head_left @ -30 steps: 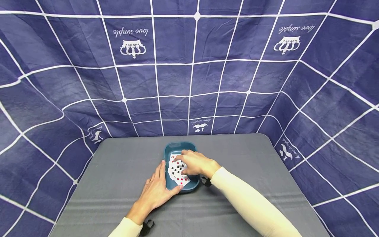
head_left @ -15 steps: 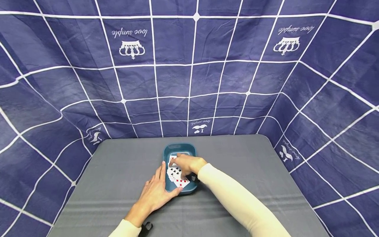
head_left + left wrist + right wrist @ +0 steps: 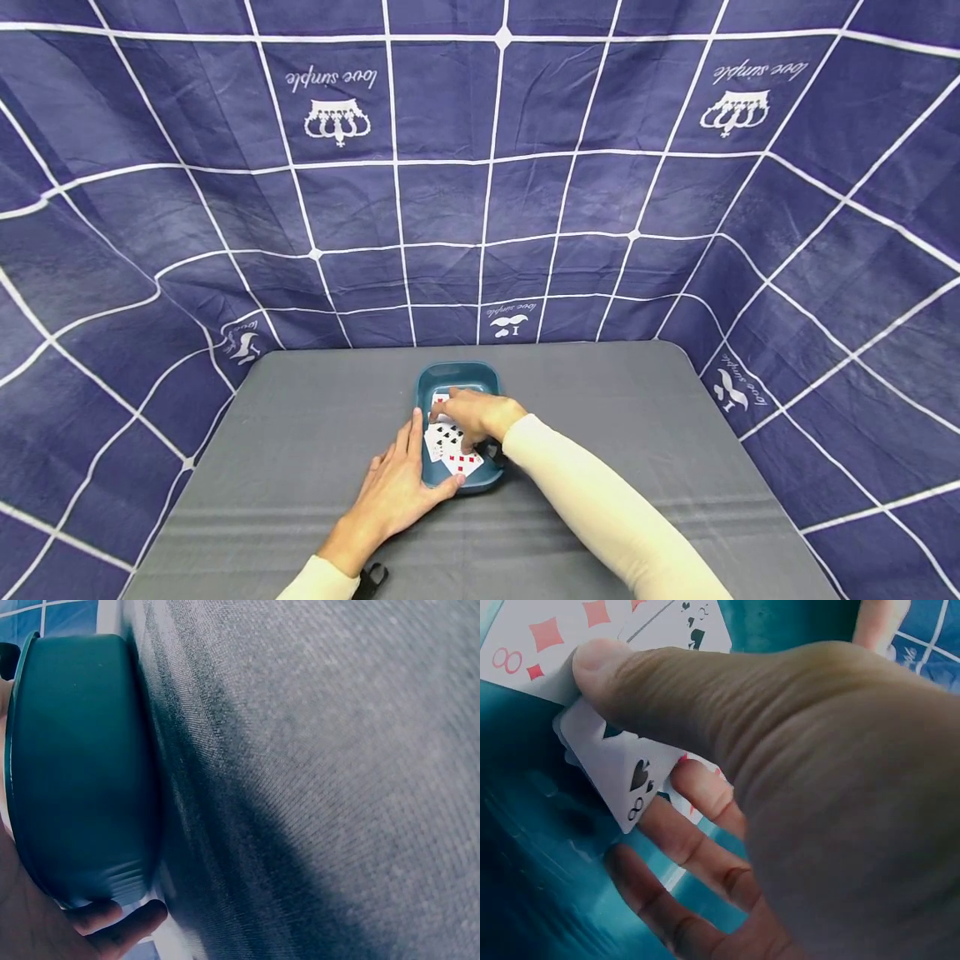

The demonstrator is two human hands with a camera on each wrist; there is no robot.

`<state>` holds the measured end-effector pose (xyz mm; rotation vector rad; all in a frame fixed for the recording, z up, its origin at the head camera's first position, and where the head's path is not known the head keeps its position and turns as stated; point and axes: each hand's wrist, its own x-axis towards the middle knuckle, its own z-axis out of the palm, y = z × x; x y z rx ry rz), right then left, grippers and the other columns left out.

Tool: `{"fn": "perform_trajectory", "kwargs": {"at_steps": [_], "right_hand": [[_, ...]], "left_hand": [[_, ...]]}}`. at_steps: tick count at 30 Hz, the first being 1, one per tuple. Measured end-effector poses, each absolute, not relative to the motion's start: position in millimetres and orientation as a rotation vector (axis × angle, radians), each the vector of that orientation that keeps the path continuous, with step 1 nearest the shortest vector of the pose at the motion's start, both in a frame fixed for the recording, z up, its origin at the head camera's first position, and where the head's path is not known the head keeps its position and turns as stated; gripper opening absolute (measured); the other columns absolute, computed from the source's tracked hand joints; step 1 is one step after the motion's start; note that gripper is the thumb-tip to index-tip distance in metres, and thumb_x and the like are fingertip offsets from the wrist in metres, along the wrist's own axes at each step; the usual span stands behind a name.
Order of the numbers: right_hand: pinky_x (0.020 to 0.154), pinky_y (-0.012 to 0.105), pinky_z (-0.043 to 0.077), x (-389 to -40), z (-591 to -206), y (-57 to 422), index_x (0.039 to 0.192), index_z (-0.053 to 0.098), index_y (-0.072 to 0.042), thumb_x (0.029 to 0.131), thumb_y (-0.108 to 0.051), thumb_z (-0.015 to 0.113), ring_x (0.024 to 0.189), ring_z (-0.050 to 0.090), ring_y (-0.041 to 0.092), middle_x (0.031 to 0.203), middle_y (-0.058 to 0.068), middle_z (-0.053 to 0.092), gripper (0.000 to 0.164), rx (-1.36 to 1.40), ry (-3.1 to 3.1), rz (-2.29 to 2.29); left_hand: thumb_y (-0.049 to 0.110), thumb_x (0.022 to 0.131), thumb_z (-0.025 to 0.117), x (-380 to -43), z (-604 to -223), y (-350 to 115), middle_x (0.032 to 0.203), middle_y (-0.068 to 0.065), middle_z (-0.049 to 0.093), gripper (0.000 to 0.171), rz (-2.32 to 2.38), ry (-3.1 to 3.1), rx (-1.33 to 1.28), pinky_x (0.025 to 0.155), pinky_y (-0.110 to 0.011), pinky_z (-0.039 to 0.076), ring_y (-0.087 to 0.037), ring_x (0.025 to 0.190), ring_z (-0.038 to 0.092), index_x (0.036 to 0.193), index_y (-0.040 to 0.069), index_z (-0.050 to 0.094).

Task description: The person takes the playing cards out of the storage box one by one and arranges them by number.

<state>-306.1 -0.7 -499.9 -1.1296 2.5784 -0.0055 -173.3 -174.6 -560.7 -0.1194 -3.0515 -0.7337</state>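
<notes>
A teal tray (image 3: 459,371) stands on the grey table, with several playing cards (image 3: 450,437) spread face up inside. In the head view my left hand (image 3: 397,479) lies against its left wall, fingers mostly straight, thumb at the near rim; the left wrist view shows the tray's outer wall (image 3: 79,765) beside that hand. My right hand (image 3: 476,417) is down in the tray. In the right wrist view its thumb presses on the cards, by an eight of diamonds (image 3: 525,649), while the fingers bend round the edge of an eight of spades (image 3: 622,776). Some cards are partly hidden.
The grey table (image 3: 622,433) extends on both sides of the tray. Blue cloth (image 3: 562,200) with white grid lines hangs behind it and along both sides. A black strap (image 3: 369,579) sits at my left wrist.
My right hand has moved left and lower over the cards, and its thumb and fingers have come down on them. The left hand has stayed at the tray.
</notes>
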Motion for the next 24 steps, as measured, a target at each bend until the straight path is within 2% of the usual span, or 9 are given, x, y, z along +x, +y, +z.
{"fn": "perform_trajectory", "kwargs": {"at_steps": [5, 11, 24], "right_hand": [[0.12, 0.043, 0.061, -306.0, -495.9, 1.9, 0.165, 0.067, -0.038, 0.089, -0.025, 0.105, 0.14, 0.073, 0.025, 0.159, 0.011, 0.068, 0.085, -1.152, 2.561, -0.02], [0.125, 0.046, 0.058, -305.4, -494.5, 5.0, 0.165, 0.067, -0.038, 0.092, -0.029, 0.103, 0.148, 0.07, 0.029, 0.166, 0.014, 0.066, 0.082, -1.145, 2.548, -0.067], [0.118, 0.047, 0.062, -306.8, -495.0, 11.2, 0.159, 0.065, -0.03, 0.093, -0.027, 0.103, 0.136, 0.074, 0.028, 0.153, 0.015, 0.068, 0.076, -1.15, 2.557, -0.18]], "left_hand": [[0.088, 0.093, 0.076, -173.6, -561.0, -175.3, 0.185, -0.017, 0.044, 0.139, -0.699, -3.045, -0.13, 0.119, -0.073, 0.049, -0.049, 0.15, 0.066, 0.188, 0.008, 0.014], [0.087, 0.093, 0.077, -173.8, -562.1, -176.1, 0.184, -0.018, 0.045, 0.139, -0.682, -3.043, -0.138, 0.121, -0.074, 0.048, -0.049, 0.151, 0.066, 0.188, 0.007, 0.015], [0.086, 0.092, 0.078, -173.1, -560.6, -175.5, 0.182, -0.019, 0.047, 0.139, -0.672, -3.033, -0.148, 0.123, -0.076, 0.046, -0.05, 0.149, 0.066, 0.187, 0.006, 0.017]]}}
